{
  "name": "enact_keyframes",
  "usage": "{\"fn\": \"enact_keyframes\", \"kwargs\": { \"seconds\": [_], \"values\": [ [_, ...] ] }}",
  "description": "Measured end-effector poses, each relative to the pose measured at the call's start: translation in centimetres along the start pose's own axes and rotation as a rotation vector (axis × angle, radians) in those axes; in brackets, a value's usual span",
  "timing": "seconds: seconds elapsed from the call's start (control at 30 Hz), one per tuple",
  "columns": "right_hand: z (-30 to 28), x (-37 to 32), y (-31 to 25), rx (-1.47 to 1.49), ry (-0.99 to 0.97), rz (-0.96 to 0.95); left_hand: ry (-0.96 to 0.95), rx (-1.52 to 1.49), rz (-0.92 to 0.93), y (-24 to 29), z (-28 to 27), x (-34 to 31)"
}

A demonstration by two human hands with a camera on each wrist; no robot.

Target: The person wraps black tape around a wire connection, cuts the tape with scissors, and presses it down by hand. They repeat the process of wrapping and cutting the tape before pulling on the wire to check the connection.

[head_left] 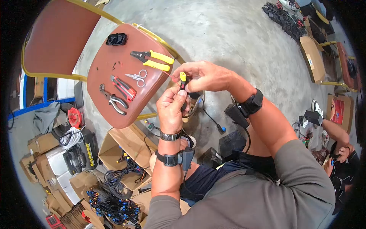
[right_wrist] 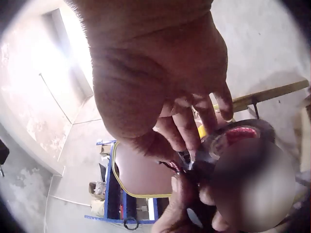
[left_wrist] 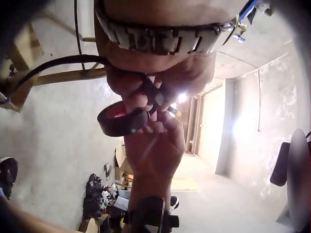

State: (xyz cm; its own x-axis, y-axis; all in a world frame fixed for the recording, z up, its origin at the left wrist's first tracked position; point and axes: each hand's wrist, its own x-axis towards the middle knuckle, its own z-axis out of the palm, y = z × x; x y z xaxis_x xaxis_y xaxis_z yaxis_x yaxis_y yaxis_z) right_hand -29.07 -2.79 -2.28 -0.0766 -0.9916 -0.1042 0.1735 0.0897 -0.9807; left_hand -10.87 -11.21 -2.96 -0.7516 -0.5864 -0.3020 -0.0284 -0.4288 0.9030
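My left hand [head_left: 171, 105] pinches a black cable between thumb and fingers, just over the near edge of the chair seat. At the cable's upper end sits a yellow connector [head_left: 183, 76]. The fingers and thumb of my right hand [head_left: 207, 76] close on the cable beside it, and thin red wire shows near the fingertips. A roll of black electrical tape [left_wrist: 109, 127] with a red inner side hangs right by the fingers of both hands; the right wrist view also shows this tape roll [right_wrist: 252, 125]. Fingers partly hide the worked spot.
On the brown chair seat [head_left: 110, 68] lie yellow-handled wire strippers [head_left: 160, 61], scissors [head_left: 140, 78], red-handled cutters [head_left: 126, 90], pliers [head_left: 114, 101] and a black bundle [head_left: 116, 39]. Boxes and bundled cables [head_left: 114, 206] stand lower left. Another person's arm [head_left: 335, 131] shows at right.
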Motion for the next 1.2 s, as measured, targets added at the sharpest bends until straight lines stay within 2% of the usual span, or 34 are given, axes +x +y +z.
{"fn": "enact_keyframes", "kwargs": {
  "seconds": [0.23,0.43,0.53,0.6,0.73,0.83,0.93,1.03,1.13,1.2],
  "values": [
    [1.6,0.3,0.7,-0.185,0.008,0.009,0.03,-0.123,0.019,0.0,-1.5,-0.9],
    [2.9,0.2,0.9,-0.181,0.014,-0.051,0.088,-0.125,0.022,0.6,-1.9,-2.3],
    [3.3,0.3,0.6,-0.17,0.046,0.019,0.123,-0.114,0.061,0.2,-1.9,-2.4],
    [3.5,0.2,0.6,-0.188,0.07,-0.016,0.151,-0.103,0.091,0.4,-1.8,-2.4],
    [3.2,0.5,1.4,-0.186,0.069,-0.027,0.114,-0.102,0.142,0.9,-1.8,-2.1],
    [3.1,0.6,1.8,-0.208,0.097,-0.14,0.122,-0.071,0.16,0.9,-1.7,-1.8],
    [2.9,0.5,1.6,-0.214,0.094,-0.113,0.13,-0.066,0.152,1.1,-1.7,-1.5],
    [2.6,0.2,1.3,-0.132,0.06,-0.039,0.119,-0.05,0.171,1.3,-1.8,-1.5],
    [2.8,0.2,1.3,-0.068,0.07,-0.083,0.121,-0.012,0.222,1.4,-1.9,-1.4],
    [3.2,0.0,0.7,0.054,0.079,-0.04,0.135,0.014,0.243,1.4,-2.0,-1.3]
  ]
}}
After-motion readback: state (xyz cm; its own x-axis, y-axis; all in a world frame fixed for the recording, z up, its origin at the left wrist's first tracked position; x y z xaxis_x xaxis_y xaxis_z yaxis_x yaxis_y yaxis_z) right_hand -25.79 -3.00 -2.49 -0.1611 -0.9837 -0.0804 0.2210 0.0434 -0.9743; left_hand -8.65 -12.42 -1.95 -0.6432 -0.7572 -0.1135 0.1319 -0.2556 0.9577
